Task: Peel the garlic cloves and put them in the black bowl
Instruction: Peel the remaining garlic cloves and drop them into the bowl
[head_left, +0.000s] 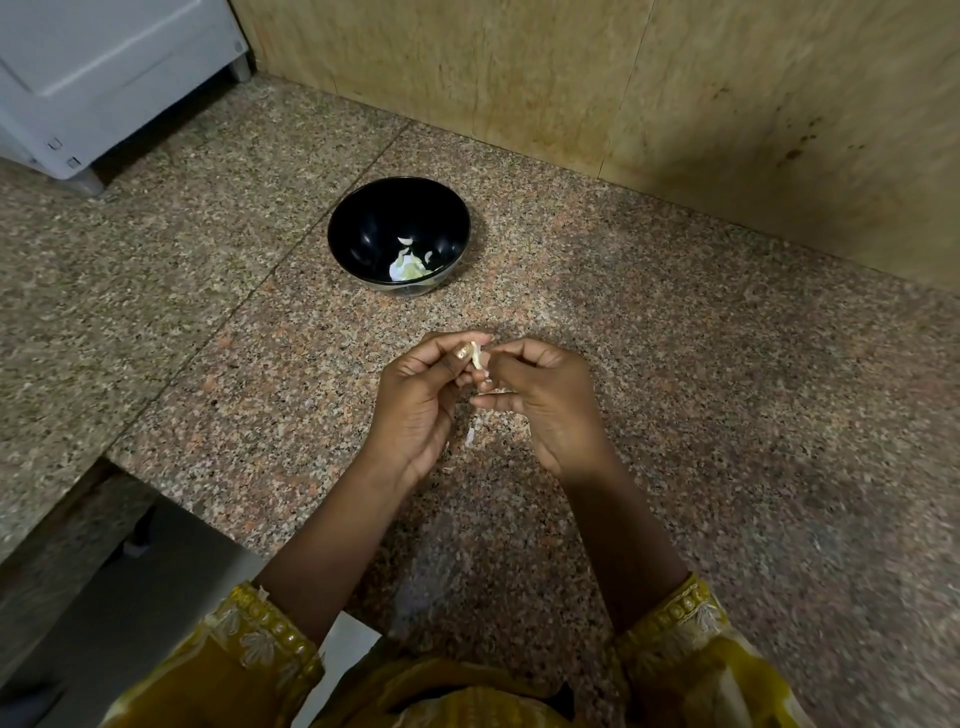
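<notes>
**Above the granite counter: one clove, two hands**

In the head view, the left hand pinches a garlic clove between curled fingers and thumb. The right hand, fingers also curled, pinches the same clove. The black bowl sits farther back, with peeled cloves inside.

Both forearms bare, reaching forward from mustard embroidered sleeves, converging toward centre. Left hand raised, palm turned inward, fingers curled, thumb and forefinger pinching garlic clove. Right hand opposite, back toward camera, fingers curled, fingertips gripping same clove. Hands meet at fingertips; wrists apart.
</notes>
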